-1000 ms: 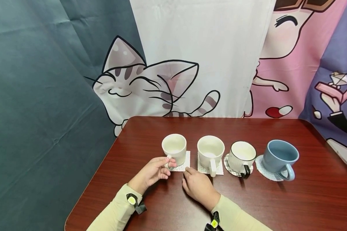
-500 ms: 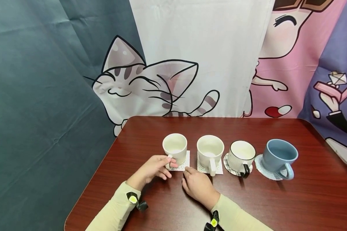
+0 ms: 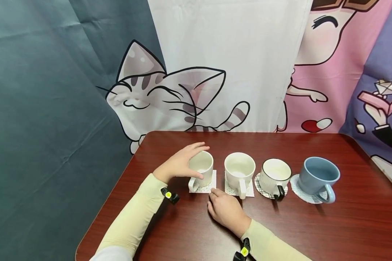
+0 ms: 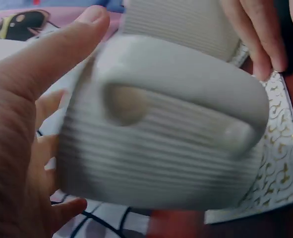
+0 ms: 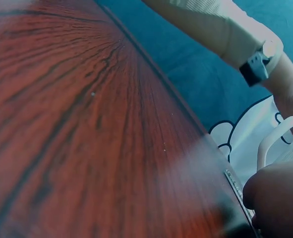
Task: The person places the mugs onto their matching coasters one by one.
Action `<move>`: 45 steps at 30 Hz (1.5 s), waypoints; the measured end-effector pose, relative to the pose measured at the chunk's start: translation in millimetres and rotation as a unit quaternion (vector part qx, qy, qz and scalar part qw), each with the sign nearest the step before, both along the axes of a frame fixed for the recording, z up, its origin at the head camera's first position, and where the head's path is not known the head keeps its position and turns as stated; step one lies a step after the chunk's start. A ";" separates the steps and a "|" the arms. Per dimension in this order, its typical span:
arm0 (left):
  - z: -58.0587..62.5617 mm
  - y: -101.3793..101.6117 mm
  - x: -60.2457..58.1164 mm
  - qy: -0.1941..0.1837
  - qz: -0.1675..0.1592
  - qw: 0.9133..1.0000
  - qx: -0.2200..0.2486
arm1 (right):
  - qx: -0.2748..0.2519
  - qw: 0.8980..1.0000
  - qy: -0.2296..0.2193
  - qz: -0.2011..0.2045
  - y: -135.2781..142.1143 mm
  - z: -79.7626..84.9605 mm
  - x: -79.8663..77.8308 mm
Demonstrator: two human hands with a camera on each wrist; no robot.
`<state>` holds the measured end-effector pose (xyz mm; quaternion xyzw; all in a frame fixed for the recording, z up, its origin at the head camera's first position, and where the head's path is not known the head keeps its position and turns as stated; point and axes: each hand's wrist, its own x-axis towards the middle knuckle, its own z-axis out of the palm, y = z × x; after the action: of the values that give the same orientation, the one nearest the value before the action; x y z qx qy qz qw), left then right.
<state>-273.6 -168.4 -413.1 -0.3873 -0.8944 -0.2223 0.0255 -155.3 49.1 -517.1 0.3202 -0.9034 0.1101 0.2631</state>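
A ribbed white mug stands at the left of a row, on a square white patterned coaster. My left hand is spread at this mug, fingers over its rim and thumb in front near the handle. In the left wrist view the ribbed mug sits between thumb and fingers, with a gap at the thumb. My right hand lies on the table, its fingertips touching the coaster's near right corner. In the left wrist view those fingers press on the coaster.
To the right stand another white mug on a square coaster, a black-rimmed white mug on a round checked coaster, and a blue mug on a round coaster. A printed cloth hangs behind the table.
My left hand has let go of the left mug's handle and moved up and forward, spreading over its rim. The right hand has stayed at the coaster corner.
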 end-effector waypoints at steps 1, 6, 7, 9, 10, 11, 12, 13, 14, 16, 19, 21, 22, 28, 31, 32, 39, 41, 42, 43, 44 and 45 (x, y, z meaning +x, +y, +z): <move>-2.4 2.6 -1.9 0.002 -0.006 1.000 -0.009 | 0.000 1.000 0.000 0.002 -0.4 0.7 0.1; -8.7 11.5 -2.6 0.005 0.003 1.000 -0.019 | 0.002 1.000 0.009 0.005 -1.9 2.1 -0.9; -8.8 12.9 -2.0 0.011 0.009 1.000 -0.017 | 0.002 1.000 0.011 0.004 -1.9 2.5 -1.2; -9.1 15.9 -0.2 0.019 0.021 1.000 -0.009 | 0.004 1.000 0.013 0.004 -1.5 3.0 -2.0; -9.0 17.4 0.8 0.018 0.028 0.999 -0.007 | 0.006 1.000 0.014 0.003 -1.2 3.4 -2.2; -9.4 18.6 1.6 0.019 0.033 0.999 -0.004 | 0.008 1.000 0.013 0.004 -1.0 3.7 -2.3; -9.8 19.7 2.3 0.018 0.038 0.999 -0.002 | 0.008 1.000 0.010 0.003 -0.8 3.8 -2.4; -10.3 20.7 3.0 0.017 0.044 0.999 -0.001 | 0.009 1.000 0.008 0.003 -0.6 3.6 -2.5; -10.8 21.7 3.7 0.016 0.048 0.999 0.000 | 0.009 1.000 0.007 0.002 -0.5 3.4 -2.6; -11.6 23.4 5.1 0.014 0.058 0.998 -0.001 | 0.007 1.000 0.003 0.000 -0.1 3.1 -2.6; -12.4 25.5 7.9 0.013 0.072 0.997 -0.001 | 0.004 1.000 -0.002 -0.002 0.0 2.4 -2.4; -12.7 26.7 10.3 0.011 0.083 0.997 -0.002 | 0.004 1.000 -0.005 -0.002 0.0 2.0 -1.9; -12.8 27.1 11.7 0.010 0.087 0.996 -0.002 | 0.004 1.000 -0.006 -0.002 -0.1 1.8 -1.7; -13.6 29.1 17.8 0.013 0.109 0.994 -0.002 | 0.007 1.000 -0.006 -0.003 -0.2 2.4 0.0; -13.9 29.4 18.9 0.017 0.113 0.993 -0.008 | 0.009 1.000 -0.005 -0.003 -0.1 2.8 0.3; -13.8 29.3 19.0 0.018 0.114 0.993 -0.010 | 0.009 1.000 -0.005 -0.002 -0.1 2.8 0.2; -11.7 28.7 20.1 0.017 0.122 0.992 -0.014 | 0.007 1.000 -0.008 -0.001 -1.5 3.5 -1.0; -11.5 28.9 21.3 0.015 0.126 0.992 -0.016 | 0.008 1.000 -0.012 0.000 -1.7 3.6 -1.2; -11.6 29.1 21.7 0.013 0.128 0.992 -0.016 | 0.009 1.000 -0.013 0.000 -1.7 3.5 -1.2; -11.9 29.3 22.2 0.013 0.130 0.991 -0.018 | 0.011 1.000 -0.014 0.000 -1.6 3.3 -1.1; -12.0 29.6 22.7 0.012 0.132 0.991 -0.018 | 0.012 1.000 -0.014 -0.001 -1.4 3.1 -1.0; -12.3 29.8 23.1 0.012 0.133 0.991 -0.019 | 0.012 1.000 -0.014 -0.001 -1.2 2.8 -0.8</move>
<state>-250.5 -138.6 -425.3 -0.2680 -0.9416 -0.1953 0.0578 -156.1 47.9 -514.3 0.3208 -0.9087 0.1033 0.2464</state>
